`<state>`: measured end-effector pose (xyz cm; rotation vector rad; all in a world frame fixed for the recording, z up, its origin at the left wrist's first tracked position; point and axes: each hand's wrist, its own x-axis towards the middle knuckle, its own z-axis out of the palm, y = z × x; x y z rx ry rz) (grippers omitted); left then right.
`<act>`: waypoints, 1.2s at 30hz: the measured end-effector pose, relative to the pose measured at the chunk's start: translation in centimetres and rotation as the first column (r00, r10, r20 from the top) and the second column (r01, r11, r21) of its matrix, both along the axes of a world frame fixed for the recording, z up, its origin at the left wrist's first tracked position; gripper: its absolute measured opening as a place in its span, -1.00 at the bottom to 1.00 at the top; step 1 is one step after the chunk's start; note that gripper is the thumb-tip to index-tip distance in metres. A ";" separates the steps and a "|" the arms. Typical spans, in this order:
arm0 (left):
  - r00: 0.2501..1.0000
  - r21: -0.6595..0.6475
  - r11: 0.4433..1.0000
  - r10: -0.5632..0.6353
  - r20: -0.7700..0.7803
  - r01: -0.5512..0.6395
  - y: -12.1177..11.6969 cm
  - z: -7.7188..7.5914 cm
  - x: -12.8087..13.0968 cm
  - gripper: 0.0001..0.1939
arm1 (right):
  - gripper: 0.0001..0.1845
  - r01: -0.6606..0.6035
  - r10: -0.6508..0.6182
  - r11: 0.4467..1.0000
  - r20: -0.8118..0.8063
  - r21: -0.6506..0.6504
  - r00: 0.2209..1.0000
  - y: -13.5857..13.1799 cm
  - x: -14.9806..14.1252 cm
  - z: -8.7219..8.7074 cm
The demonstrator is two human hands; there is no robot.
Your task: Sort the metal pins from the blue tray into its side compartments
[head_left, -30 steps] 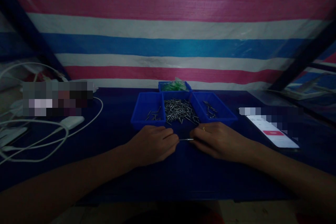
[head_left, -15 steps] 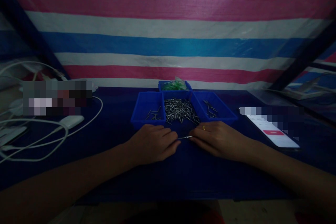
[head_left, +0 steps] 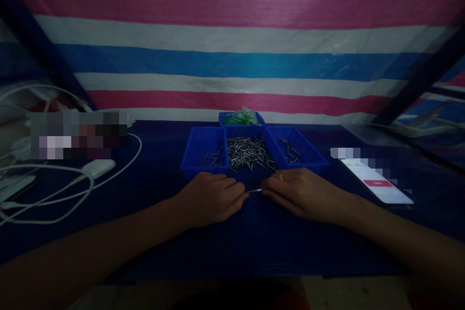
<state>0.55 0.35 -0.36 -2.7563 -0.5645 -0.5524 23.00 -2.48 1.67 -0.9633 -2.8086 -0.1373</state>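
Observation:
A thin silver blind rivet point(head_left: 255, 190) lies level between my two hands, just above the blue tabletop. My left hand point(head_left: 216, 198) is closed, thumb and forefinger pinching the rivet's thin stem end. My right hand point(head_left: 305, 191), with a ring on one finger, pinches the thicker end; both ends are hidden by fingertips. Behind the hands lies a heap of similar rivets point(head_left: 249, 152). Several rivets sit in the left blue bin point(head_left: 187, 152), near my left knuckles, and several more in the right blue bin point(head_left: 308, 147).
A third blue bin point(head_left: 263, 121) at the back holds green pieces in clear plastic. On the right lies a lit phone point(head_left: 392, 196). White cables point(head_left: 90, 189) and a white adapter point(head_left: 98, 168) are on the left. A striped plastic sheet point(head_left: 232, 38) hangs behind the table.
My right hand has come very slightly closer to the left, so less of the rivet shows between the fingers. The bins and heap look the same.

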 end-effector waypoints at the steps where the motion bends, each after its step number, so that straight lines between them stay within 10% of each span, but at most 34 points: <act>1: 1.000 -0.006 1.000 0.000 -0.006 0.000 0.0 -0.1 0.0 -0.71 | -0.69 -0.002 0.002 1.000 -0.001 -0.005 1.000 0.0 0.0 0.0; 28: 0.997 0.005 0.999 -0.045 -0.064 0.046 0.0 -0.6 0.0 -0.79 | -0.78 -0.160 0.173 0.980 -0.120 0.116 0.978 -0.5 -0.2 0.3; 36: 1.000 0.058 0.998 -0.011 -0.014 0.012 0.2 -0.4 0.0 -0.78 | -0.76 -0.053 0.056 0.998 -0.087 0.029 0.995 0.1 0.1 0.2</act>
